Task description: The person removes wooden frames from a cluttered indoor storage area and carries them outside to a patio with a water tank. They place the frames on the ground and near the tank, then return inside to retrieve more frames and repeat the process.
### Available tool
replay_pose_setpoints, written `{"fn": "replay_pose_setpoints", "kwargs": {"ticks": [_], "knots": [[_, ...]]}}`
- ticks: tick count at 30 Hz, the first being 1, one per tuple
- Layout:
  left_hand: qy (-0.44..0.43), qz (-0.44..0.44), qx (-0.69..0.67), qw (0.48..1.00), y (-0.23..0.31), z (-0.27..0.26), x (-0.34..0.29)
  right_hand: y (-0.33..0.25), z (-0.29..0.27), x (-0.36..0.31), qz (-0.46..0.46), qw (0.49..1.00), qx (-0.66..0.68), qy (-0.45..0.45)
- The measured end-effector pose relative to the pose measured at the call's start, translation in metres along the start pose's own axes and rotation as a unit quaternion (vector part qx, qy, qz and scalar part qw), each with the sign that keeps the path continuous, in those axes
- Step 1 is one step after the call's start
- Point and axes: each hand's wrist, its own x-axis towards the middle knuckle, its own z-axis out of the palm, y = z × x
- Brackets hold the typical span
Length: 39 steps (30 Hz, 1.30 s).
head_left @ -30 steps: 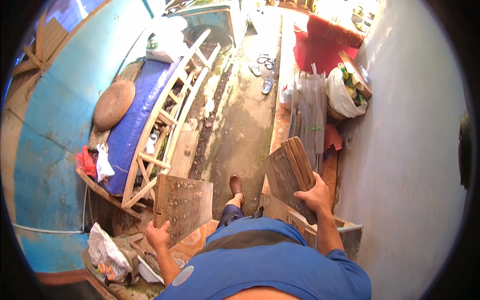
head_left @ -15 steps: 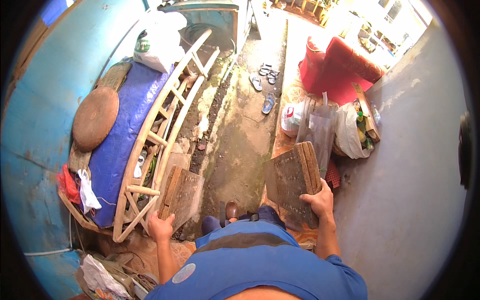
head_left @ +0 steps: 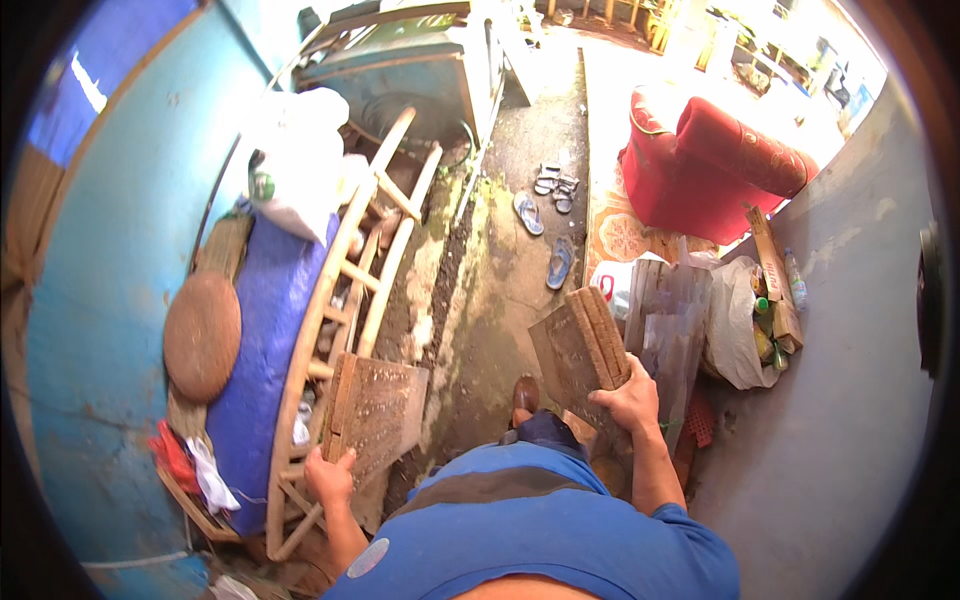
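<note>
My left hand (head_left: 329, 476) is closed on the near edge of a flat wooden-edged panel (head_left: 385, 405). Its brown face is speckled with white, and it stands tilted beside a bamboo ladder-like frame (head_left: 325, 330). A similar panel (head_left: 568, 352), with a thick double wooden edge, is gripped by my right hand (head_left: 632, 400), the thumb lying over its face. Both panels are held apart, one on each side of my body. To the right of the right-hand panel stands a sheaf of grey translucent sheets (head_left: 672, 305).
A blue tarp (head_left: 270, 350) with a round woven tray (head_left: 203, 337) lies along the left wall. Sandals (head_left: 560, 262) sit on the concrete path (head_left: 500, 300). At right are a red armchair (head_left: 690, 170), a white sack of bottles (head_left: 735, 330) and a grey wall (head_left: 850, 350).
I have stepped forward along the path, and a brown shoe shows farther ahead. Both panels stay in my hands; the armchair and sack appear farther right in view.
</note>
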Motion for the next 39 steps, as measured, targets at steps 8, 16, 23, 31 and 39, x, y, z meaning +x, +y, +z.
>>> {"fn": "replay_pose_setpoints", "kwargs": {"ticks": [8,16,23,31,39], "knots": [[-0.042,0.038,0.005,0.998,0.140,0.039,0.081,-0.067,-0.027,0.148,-0.026,0.999,-0.031,-0.034],[-0.097,0.035,-0.011,0.995,0.258,0.122,0.189,-0.126,-0.044,0.286,0.008,1.000,0.019,0.008],[-0.125,0.094,0.074,0.985,0.399,0.180,0.288,-0.224,-0.048,0.410,0.012,0.998,-0.011,0.067],[-0.176,0.153,0.041,0.972,0.543,0.211,0.381,-0.292,-0.051,0.541,0.008,0.994,0.011,0.111],[-0.138,0.206,0.026,0.968,0.680,0.258,0.454,-0.315,-0.067,0.687,-0.015,0.989,0.078,0.126]]}}
